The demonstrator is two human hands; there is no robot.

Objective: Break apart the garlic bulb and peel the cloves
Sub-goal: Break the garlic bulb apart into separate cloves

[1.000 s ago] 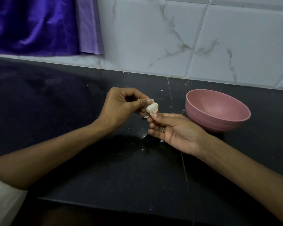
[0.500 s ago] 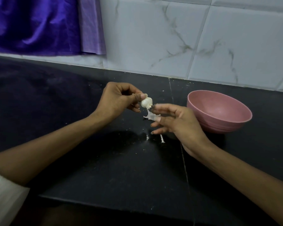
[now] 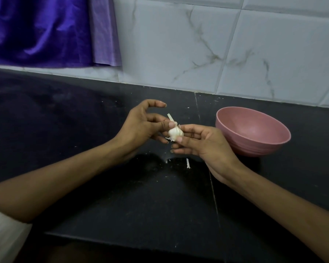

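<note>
I pinched the garlic bulb (image 3: 175, 132) between my left hand (image 3: 141, 126) and right hand (image 3: 201, 143), thumbs pressed on it. A pink bowl (image 3: 254, 147) stood just right of the grip.

The garlic bulb (image 3: 175, 132), pinched between the left hand (image 3: 141, 126) and the right hand (image 3: 203, 143), wears a dry, papery white skin, matt and faintly ridged. Just beyond the right hand sits a pink bowl (image 3: 254, 130) of smooth, dull-finished plastic (or something much like it). Beneath both hands the black countertop (image 3: 122, 196) looks like polished stone, glossy and speckled. Behind them, the wall tiles (image 3: 179, 44) are smooth with marble veining, and the purple cloth (image 3: 36, 29) has a satin sheen.
</note>
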